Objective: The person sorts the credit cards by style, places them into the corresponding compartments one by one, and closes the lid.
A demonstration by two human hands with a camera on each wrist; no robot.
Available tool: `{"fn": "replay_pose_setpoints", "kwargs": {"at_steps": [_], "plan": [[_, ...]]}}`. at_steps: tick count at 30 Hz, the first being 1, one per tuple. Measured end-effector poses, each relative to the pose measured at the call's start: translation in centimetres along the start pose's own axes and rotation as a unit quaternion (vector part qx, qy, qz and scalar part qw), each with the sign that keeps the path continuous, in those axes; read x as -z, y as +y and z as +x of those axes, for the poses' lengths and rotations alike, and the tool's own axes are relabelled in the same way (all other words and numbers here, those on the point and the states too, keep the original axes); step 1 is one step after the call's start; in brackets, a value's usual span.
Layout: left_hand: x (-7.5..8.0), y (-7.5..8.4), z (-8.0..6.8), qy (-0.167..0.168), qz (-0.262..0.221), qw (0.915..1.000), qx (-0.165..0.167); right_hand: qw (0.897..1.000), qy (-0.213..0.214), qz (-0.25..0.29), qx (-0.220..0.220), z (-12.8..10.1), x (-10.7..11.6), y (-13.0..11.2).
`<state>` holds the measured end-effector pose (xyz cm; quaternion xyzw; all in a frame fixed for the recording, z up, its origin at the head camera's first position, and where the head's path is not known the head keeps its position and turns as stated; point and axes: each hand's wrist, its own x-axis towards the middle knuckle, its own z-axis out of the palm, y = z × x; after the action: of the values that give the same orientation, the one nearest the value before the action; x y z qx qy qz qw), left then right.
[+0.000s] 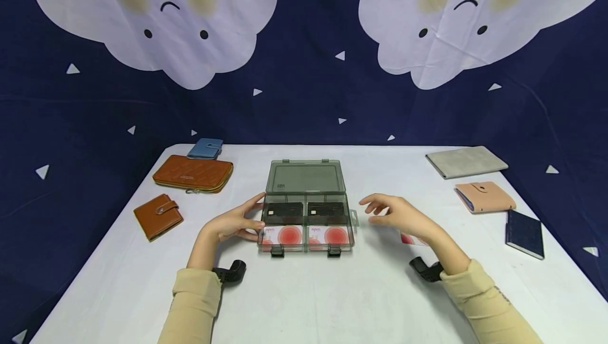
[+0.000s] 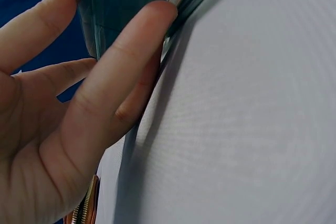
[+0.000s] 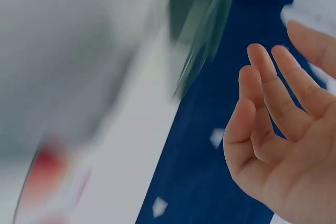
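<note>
A translucent grey-green plastic box (image 1: pixel 305 246) stands in the middle of the white table with its lid (image 1: pixel 306 178) raised at the back. Inside, its back compartments hold black cards (image 1: pixel 283 212), and the front ones hold white cards with red circles (image 1: pixel 331 235). My left hand (image 1: pixel 235 221) touches the box's left side with spread, fairly straight fingers; the left wrist view shows fingertips against the plastic wall (image 2: pixel 121 3). Right of the box, my right hand (image 1: pixel 396 213) hovers with loosely bent fingers and holds nothing. A red-and-white card (image 1: pixel 412 239) lies partly hidden under the right forearm.
On the left lie a blue wallet (image 1: pixel 206 149), a long brown zip wallet (image 1: pixel 193 173) and a small brown wallet (image 1: pixel 158 217). A grey wallet (image 1: pixel 467 162), a pink wallet (image 1: pixel 485 197) and a dark blue holder (image 1: pixel 524 234) lie along the right. A dark cloud-patterned cloth (image 1: pixel 304 117) hangs behind.
</note>
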<state>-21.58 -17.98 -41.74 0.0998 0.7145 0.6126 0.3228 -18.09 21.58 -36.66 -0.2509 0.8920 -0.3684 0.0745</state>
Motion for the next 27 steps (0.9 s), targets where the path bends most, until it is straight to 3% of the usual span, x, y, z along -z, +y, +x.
{"fn": "replay_pose_setpoints", "kwargs": {"at_steps": [7,11,15,18,23,27], "plan": [[0.1,0.0,0.0,0.004,0.005,1.0000,-0.001,0.998,0.010,-0.041,-0.036,-2.8,3.3,4.1],[0.0,0.1,0.0,0.003,0.005,1.0000,-0.001,0.995,-0.036,-0.067,-0.067,-4.1,4.2,5.9],[0.0,0.1,0.0,0.005,0.006,1.0000,0.001,0.982,-0.075,-0.129,-0.119,-5.2,4.5,6.8],[0.0,0.1,0.0,0.006,0.008,1.0000,0.002,0.975,-0.083,-0.150,-0.139,-5.4,4.7,7.2],[-0.1,0.1,0.0,0.005,0.003,1.0000,0.000,0.975,-0.101,-0.125,-0.151,-5.0,4.8,7.6],[-0.1,0.1,0.0,0.005,0.000,1.0000,0.002,0.971,-0.116,-0.139,-0.156,-4.3,4.9,7.7]]}}
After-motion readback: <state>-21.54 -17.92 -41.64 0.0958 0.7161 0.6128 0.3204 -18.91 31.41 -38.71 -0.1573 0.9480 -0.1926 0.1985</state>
